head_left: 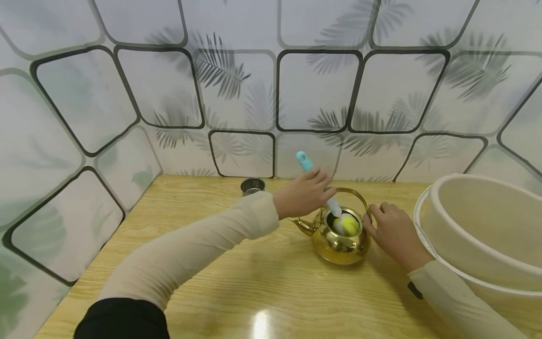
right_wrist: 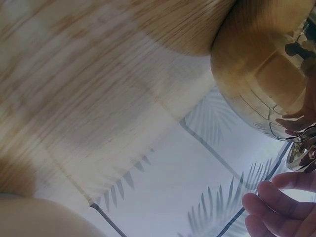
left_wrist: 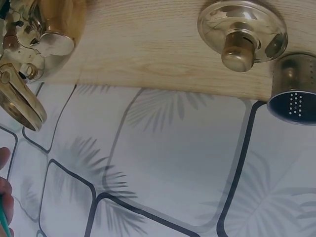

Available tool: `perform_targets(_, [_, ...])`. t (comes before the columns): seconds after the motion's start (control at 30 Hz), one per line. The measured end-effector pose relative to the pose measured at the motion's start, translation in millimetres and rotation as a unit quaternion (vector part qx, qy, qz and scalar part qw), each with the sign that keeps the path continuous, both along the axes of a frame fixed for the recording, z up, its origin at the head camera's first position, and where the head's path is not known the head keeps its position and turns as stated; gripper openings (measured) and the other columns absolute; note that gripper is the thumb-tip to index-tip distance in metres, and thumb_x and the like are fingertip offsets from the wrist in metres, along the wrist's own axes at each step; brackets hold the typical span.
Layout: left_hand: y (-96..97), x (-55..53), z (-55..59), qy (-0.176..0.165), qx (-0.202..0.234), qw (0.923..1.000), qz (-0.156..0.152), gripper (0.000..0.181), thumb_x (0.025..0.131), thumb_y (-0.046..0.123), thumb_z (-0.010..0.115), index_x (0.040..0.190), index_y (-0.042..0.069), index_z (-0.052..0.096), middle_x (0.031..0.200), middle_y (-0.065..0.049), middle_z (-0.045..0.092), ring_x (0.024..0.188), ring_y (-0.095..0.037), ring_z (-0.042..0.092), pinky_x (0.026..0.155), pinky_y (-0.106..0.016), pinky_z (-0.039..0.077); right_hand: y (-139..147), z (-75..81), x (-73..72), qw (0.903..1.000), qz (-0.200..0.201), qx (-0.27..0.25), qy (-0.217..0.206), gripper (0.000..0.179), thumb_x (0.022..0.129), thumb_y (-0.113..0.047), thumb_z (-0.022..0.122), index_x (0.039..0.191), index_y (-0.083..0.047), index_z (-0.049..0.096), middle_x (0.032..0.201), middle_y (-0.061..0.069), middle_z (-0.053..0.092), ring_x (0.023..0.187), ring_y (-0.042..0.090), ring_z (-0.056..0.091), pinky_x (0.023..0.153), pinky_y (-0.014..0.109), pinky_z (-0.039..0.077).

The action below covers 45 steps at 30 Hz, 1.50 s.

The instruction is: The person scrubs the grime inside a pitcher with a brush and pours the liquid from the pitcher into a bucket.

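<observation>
A shiny gold kettle [head_left: 340, 252] without its lid stands on the wooden table, spout to the left. My left hand [head_left: 302, 195] grips the blue-and-white handle of a sponge brush [head_left: 303, 160]. The brush slants down through the kettle's opening, and its yellow-and-white sponge head [head_left: 349, 225] shows inside the mouth. At the kettle's right side, my right hand [head_left: 395, 234] holds the base of the arched handle [head_left: 354, 192] between thumb and fingers. Its curled fingers [right_wrist: 276, 205] appear beside the kettle [right_wrist: 261, 74] in the right wrist view.
Behind my left forearm is a perforated metal strainer [head_left: 252, 185]; the left wrist view shows the gold kettle lid [left_wrist: 242, 29] lying beside it. Large cream basins [head_left: 470, 226] stand at the right, close to my right arm. A patterned wall [head_left: 317, 94] bounds the table's back.
</observation>
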<state>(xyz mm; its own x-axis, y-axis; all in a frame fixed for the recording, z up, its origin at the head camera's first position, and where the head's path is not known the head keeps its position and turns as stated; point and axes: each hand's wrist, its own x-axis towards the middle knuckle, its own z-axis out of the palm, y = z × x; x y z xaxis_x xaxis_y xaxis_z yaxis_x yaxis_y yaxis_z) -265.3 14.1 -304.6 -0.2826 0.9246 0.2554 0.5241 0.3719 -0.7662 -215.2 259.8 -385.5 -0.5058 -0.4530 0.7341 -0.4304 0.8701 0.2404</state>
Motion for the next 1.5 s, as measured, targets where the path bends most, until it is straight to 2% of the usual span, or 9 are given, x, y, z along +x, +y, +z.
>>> perform_targets(0.23, [-10.5, -1.0, 1.9, 0.004, 0.013, 0.9992, -0.037, 0.041, 0.095, 0.051, 0.04, 0.117, 0.02, 0.053, 0.124, -0.001, 0.058, 0.115, -0.018, 0.05, 0.106, -0.033, 0.034, 0.7, -0.5, 1.0, 0.9999, 0.005, 0.011, -0.007, 0.026, 0.087, -0.019, 0.041, 0.079, 0.001, 0.055, 0.059, 0.01, 0.045, 0.047, 0.02, 0.04, 0.04, 0.029, 0.032])
perform_targets(0.47, [-14.1, -4.1, 3.5, -0.021, 0.009, 0.9988, -0.044, 0.041, 0.095, 0.05, 0.042, 0.119, 0.018, 0.052, 0.123, -0.002, 0.058, 0.113, -0.019, 0.05, 0.104, -0.034, 0.035, 0.2, -2.4, 0.4, 0.9999, 0.006, 0.005, -0.008, 0.027, 0.087, -0.019, 0.041, 0.079, 0.002, 0.056, 0.058, 0.01, 0.045, 0.046, 0.019, 0.039, 0.039, 0.027, 0.031])
perform_targets(0.7, [-13.2, -1.7, 0.2, -0.027, 0.045, 0.9986, 0.003, 0.037, 0.095, 0.05, 0.042, 0.11, 0.019, 0.054, 0.117, -0.004, 0.059, 0.105, -0.02, 0.053, 0.094, -0.033, 0.038, 1.9, -2.5, 1.0, 0.9998, 0.012, -0.002, -0.016, 0.016, 0.081, -0.014, 0.051, 0.08, 0.002, 0.056, 0.06, 0.01, 0.046, 0.047, 0.02, 0.04, 0.041, 0.028, 0.032])
perform_targets(0.9, [-9.8, 4.8, -4.4, -0.043, 0.069, 0.9962, 0.032, 0.034, 0.094, 0.049, 0.044, 0.107, 0.02, 0.056, 0.115, -0.003, 0.061, 0.107, -0.019, 0.054, 0.096, -0.031, 0.038, 1.9, -2.0, 0.0, 0.9998, 0.011, -0.006, -0.013, 0.019, 0.082, -0.015, 0.048, 0.079, 0.001, 0.056, 0.059, 0.009, 0.045, 0.047, 0.02, 0.04, 0.04, 0.028, 0.032])
perform_targets(1.0, [-6.8, 8.1, -5.2, -0.022, 0.065, 0.997, 0.036, 0.031, 0.093, 0.048, 0.048, 0.105, 0.021, 0.057, 0.111, -0.001, 0.063, 0.106, -0.018, 0.055, 0.096, -0.03, 0.038, 1.9, -2.0, -0.2, 0.9998, 0.011, -0.009, -0.013, 0.021, 0.083, -0.016, 0.046, 0.079, 0.002, 0.056, 0.059, 0.01, 0.045, 0.047, 0.02, 0.04, 0.04, 0.029, 0.032])
perform_targets(1.1, [-3.3, 13.0, -3.1, 0.02, 0.041, 0.9983, 0.035, 0.028, 0.093, 0.046, 0.049, 0.103, 0.021, 0.056, 0.11, 0.002, 0.064, 0.107, -0.017, 0.054, 0.098, -0.031, 0.037, 1.8, -1.9, -0.4, 0.9998, 0.013, -0.012, -0.012, 0.023, 0.084, -0.017, 0.045, 0.079, 0.002, 0.057, 0.059, 0.01, 0.046, 0.047, 0.021, 0.041, 0.04, 0.03, 0.034])
perform_targets(1.2, [0.9, 18.2, 1.3, 0.065, 0.004, 0.9973, 0.034, 0.019, 0.094, 0.037, 0.049, 0.103, 0.021, 0.055, 0.11, 0.003, 0.064, 0.107, -0.016, 0.052, 0.098, -0.03, 0.034, 1.4, -1.7, -0.8, 0.9997, 0.014, -0.016, -0.012, 0.023, 0.084, -0.017, 0.046, 0.079, 0.003, 0.057, 0.058, 0.01, 0.046, 0.047, 0.021, 0.042, 0.04, 0.03, 0.034])
perform_targets(1.33, [8.7, 23.5, 9.3, 0.109, -0.047, 0.9924, 0.036, 0.016, 0.092, 0.024, 0.047, 0.105, 0.02, 0.055, 0.108, 0.004, 0.063, 0.106, -0.014, 0.051, 0.097, -0.029, 0.031, 0.7, -1.6, -1.6, 0.9996, 0.015, -0.023, -0.01, 0.022, 0.083, -0.016, 0.046, 0.078, 0.002, 0.057, 0.058, 0.01, 0.045, 0.046, 0.021, 0.041, 0.04, 0.03, 0.033])
perform_targets(1.5, [21.9, 30.9, 22.3, 0.147, -0.109, 0.9821, 0.045, 0.02, 0.094, 0.021, 0.041, 0.106, 0.019, 0.057, 0.104, 0.006, 0.064, 0.099, -0.013, 0.05, 0.094, -0.029, 0.03, 0.0, -1.5, -2.8, 0.9995, 0.017, -0.027, -0.005, 0.021, 0.082, -0.016, 0.047, 0.077, 0.002, 0.056, 0.057, 0.01, 0.044, 0.046, 0.022, 0.041, 0.04, 0.031, 0.033])
